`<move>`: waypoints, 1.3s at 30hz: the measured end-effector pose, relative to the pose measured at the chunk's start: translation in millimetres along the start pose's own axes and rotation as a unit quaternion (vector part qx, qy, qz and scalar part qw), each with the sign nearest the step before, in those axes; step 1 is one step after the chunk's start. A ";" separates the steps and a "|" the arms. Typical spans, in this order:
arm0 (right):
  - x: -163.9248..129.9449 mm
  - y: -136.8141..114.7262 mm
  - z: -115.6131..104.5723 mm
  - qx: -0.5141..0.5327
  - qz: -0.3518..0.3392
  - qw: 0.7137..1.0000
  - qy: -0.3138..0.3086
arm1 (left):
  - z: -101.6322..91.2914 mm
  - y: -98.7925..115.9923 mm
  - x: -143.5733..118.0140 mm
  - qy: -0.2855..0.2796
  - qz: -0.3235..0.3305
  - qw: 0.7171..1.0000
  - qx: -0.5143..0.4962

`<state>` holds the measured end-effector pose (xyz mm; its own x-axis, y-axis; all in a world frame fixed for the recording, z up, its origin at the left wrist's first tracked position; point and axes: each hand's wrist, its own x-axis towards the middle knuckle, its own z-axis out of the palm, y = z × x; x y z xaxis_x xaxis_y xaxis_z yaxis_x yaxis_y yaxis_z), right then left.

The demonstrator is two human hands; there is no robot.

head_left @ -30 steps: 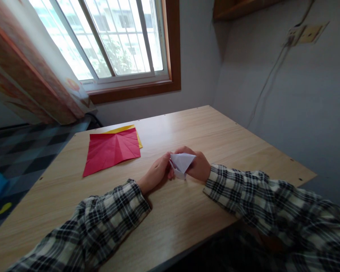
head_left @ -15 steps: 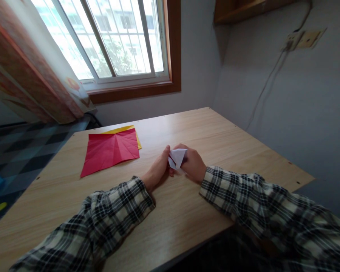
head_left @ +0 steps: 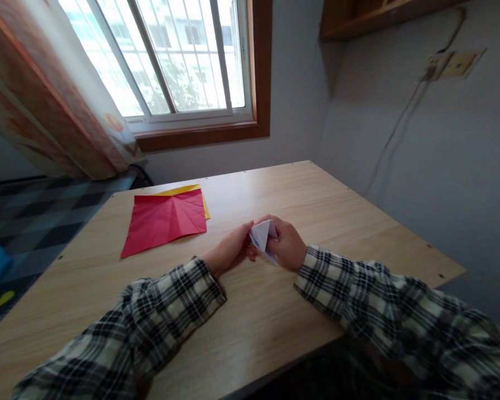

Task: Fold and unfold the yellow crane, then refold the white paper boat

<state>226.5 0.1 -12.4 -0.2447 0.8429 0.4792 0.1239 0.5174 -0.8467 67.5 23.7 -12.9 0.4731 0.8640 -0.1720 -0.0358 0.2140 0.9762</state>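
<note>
Between my two hands, just above the wooden table, is a small piece of folded white paper (head_left: 261,233) with pointed flaps. My left hand (head_left: 230,247) grips its left side, thumb on top and fingers curled beneath. On the other side my right hand (head_left: 289,241) is closed on the paper, its thumb pressing in among the flaps. Some of the paper and several fingertips are hidden behind the hands.
A creased red paper sheet (head_left: 166,222) lies at the left of the table (head_left: 250,328), over a yellow sheet (head_left: 207,210). Beyond the table are a window (head_left: 183,61), a curtain (head_left: 58,94) and a wall socket (head_left: 454,64) with a cable.
The white paper has turned a little, and its flaps sit differently. My right thumb now shows in among them. The whole view has shifted slightly.
</note>
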 end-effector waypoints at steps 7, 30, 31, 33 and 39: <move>0.5 3.1 -0.7 0.028 0.031 0.999 0.007 | -2.2 2.1 -0.6 -0.010 0.005 1.000 0.011; 15.3 35.8 -17.9 -0.052 0.120 0.982 0.139 | 11.0 5.3 -27.3 0.136 0.273 0.859 0.411; 14.3 34.0 -16.4 -0.064 0.099 0.984 0.134 | 14.1 4.5 -27.3 0.130 0.256 0.859 0.424; 11.7 30.5 -12.8 -0.080 0.060 0.988 0.120 | 18.3 2.5 -25.6 0.130 0.237 0.859 0.435; 4.2 15.3 -6.8 -0.133 0.027 0.988 0.072 | 11.6 -6.5 -14.9 0.114 0.271 0.835 0.464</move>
<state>234.0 12.5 -21.7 -0.0943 0.8724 0.4795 0.3855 0.4761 -0.7904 70.8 4.1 -15.2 0.4254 0.8060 0.4115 0.5581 -0.5916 0.5819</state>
